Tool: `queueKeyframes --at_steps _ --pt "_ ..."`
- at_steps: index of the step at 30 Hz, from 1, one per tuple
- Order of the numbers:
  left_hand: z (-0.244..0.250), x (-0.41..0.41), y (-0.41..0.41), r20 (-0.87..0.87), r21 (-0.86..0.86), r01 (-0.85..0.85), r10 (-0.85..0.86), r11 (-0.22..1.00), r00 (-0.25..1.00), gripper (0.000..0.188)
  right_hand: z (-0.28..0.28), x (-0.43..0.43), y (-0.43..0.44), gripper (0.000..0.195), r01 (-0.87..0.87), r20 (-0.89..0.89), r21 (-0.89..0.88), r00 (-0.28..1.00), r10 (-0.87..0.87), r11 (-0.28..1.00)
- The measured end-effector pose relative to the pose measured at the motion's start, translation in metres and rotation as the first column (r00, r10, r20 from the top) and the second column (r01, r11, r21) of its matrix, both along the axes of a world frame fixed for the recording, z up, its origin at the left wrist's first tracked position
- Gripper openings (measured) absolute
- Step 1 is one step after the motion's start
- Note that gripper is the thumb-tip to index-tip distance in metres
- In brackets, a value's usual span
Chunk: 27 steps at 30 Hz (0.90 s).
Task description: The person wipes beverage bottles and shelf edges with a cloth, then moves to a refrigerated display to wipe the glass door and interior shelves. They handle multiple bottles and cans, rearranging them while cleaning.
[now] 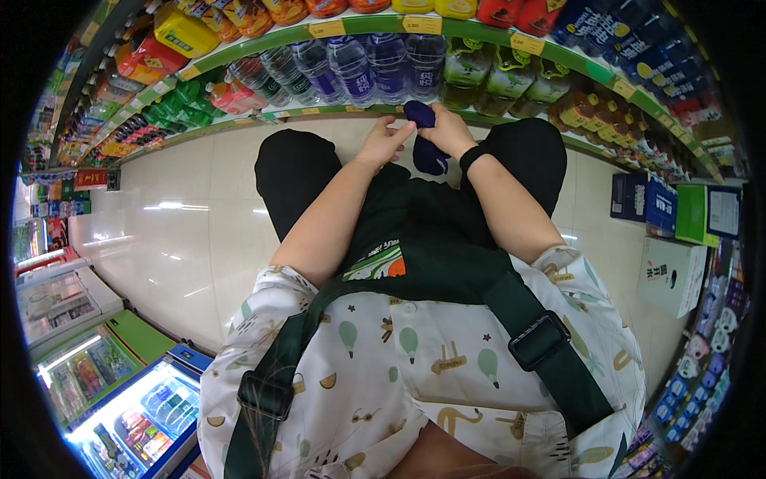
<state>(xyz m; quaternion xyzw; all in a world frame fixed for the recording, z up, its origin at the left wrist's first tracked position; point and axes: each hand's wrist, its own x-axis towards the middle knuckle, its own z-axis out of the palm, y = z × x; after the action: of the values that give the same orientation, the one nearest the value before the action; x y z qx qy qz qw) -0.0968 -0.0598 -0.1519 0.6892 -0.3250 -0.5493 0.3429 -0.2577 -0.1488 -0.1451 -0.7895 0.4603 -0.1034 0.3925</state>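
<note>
My right hand is closed on a dark purple cloth, which is bunched at the fingers and hangs down below them. Just left of it is my left hand, its fingers apart and a fingertip close to the cloth; whether it touches the cloth I cannot tell. Both hands are between my knees, in front of the lowest shelf. Clear water bottles with purple labels stand in a row there, beside bottles of a greenish drink with green handles.
Shelves with a green price rail curve around the front. Tiled floor shows on both sides. Cartons are stacked at the right, and glass-topped freezers stand at the lower left.
</note>
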Motion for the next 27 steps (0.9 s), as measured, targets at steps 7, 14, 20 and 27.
queueKeyframes --at_steps 7,14,20,27 --pt "0.000 -0.006 0.004 -0.076 0.064 0.128 -0.123 0.990 0.990 0.094 -0.012 0.008 0.004 0.057 -0.135 0.037 0.068 0.991 0.132 0.989" --pt "-0.016 -0.001 0.000 -0.058 -0.014 0.015 -0.015 1.000 0.998 0.055 -0.023 0.008 0.006 0.064 -0.371 0.228 0.233 0.919 0.320 0.899" --pt "-0.059 0.010 -0.007 0.175 -0.292 -0.201 0.259 0.935 0.950 0.045 -0.007 0.012 0.005 0.071 -0.247 0.183 0.429 0.966 0.184 0.869" --pt "-0.025 0.015 -0.006 0.151 -0.276 -0.180 0.228 0.944 0.962 0.041 -0.010 0.012 -0.065 0.060 0.310 0.315 -0.261 0.923 -0.223 0.914"
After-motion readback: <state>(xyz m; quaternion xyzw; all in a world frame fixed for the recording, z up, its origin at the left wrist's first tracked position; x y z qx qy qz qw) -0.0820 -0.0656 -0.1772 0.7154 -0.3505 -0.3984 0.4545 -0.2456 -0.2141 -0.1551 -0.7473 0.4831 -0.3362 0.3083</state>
